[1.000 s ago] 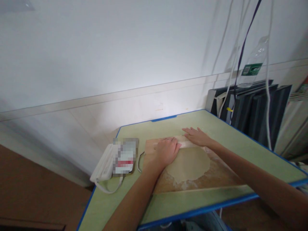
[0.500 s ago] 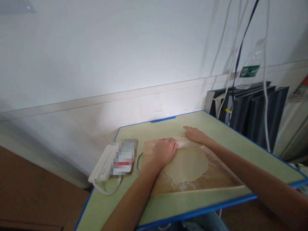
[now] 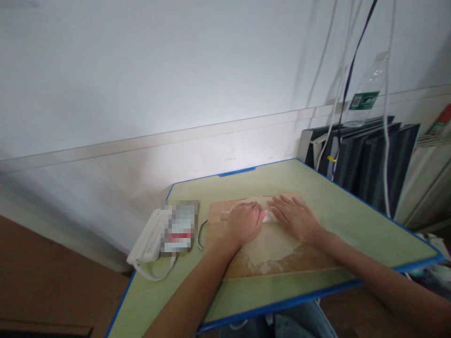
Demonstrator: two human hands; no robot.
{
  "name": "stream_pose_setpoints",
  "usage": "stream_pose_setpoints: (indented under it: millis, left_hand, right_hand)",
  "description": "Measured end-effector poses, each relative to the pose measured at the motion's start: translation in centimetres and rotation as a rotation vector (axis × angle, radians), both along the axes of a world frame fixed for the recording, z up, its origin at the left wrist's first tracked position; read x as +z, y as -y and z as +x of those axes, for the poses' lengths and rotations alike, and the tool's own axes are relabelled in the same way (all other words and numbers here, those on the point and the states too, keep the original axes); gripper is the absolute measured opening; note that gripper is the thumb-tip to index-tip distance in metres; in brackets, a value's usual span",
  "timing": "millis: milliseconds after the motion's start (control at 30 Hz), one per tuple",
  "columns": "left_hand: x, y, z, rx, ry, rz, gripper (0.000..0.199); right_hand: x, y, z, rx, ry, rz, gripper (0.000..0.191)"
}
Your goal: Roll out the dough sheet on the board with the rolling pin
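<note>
A pale wooden rolling pin (image 3: 224,215) lies across a broad, flat sheet of dough (image 3: 273,240). My left hand (image 3: 245,220) is closed over the pin, its fingers curled down on the far side. Beside it, my right hand (image 3: 296,218) lies over the pin's right part with fingers stretched out flat; that end of the pin is hidden beneath it. Dough also shows beyond the pin, above my fingers. Under everything is a wooden board (image 3: 215,230), with loose flour along the dough's near edge.
The board lies on a pale green table (image 3: 197,188) with a blue rim. Left of it are a metal handle (image 3: 200,235), a blurred-out phone-like item (image 3: 179,230) and a white pouch (image 3: 151,239) with a strap. Dark folders (image 3: 366,152), a plastic bottle (image 3: 366,101) and hanging cables stand at right.
My right hand has come left and nearer from the board's far right corner onto the rolling pin. My left hand stays on the pin, shifted slightly right. Dough now shows beyond the pin.
</note>
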State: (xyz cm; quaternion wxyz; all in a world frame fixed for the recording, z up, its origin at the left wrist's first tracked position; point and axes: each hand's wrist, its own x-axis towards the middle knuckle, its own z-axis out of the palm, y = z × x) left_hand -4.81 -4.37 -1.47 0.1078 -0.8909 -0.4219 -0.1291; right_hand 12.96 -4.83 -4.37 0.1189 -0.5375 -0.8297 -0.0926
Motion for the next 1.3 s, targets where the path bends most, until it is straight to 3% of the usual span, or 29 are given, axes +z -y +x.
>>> stream_pose_setpoints:
  millis: [167,333,533,667,933,1100,1300]
  left_hand:
    - [-0.3,-0.1,0.0,-0.015,0.015,0.008,0.033]
    - [0.2,-0.4,-0.3,0.044,-0.016,0.005,0.03]
    - [0.7,-0.5,-0.6,0.102,-0.031,-0.046,0.031]
    - [0.8,-0.4,-0.7,0.114,-0.048,-0.062,0.031]
    - [0.3,0.0,-0.5,0.027,-0.021,-0.017,0.033]
    - [0.7,-0.6,-0.4,0.128,0.008,-0.094,0.039]
    - [1.2,-3.5,0.1,0.271,-0.003,-0.247,0.053]
  right_hand:
    - [0.3,0.1,-0.2,-0.018,-0.052,-0.063,0.048]
    - [1.5,-3.6,-0.5,-0.094,-0.038,-0.246,0.046]
    - [2.2,-7.0,-0.8,-0.143,-0.055,-0.294,0.044]
    - [1.8,-6.3,-0.7,-0.152,-0.046,-0.275,0.044]
    - [-0.2,-1.2,0.1,-0.074,-0.011,-0.089,0.044]
    - [1.0,-2.4,-0.5,-0.074,-0.008,-0.181,0.046]
    - [2.0,-4.8,-1.0,-0.09,-0.052,-0.25,0.046]
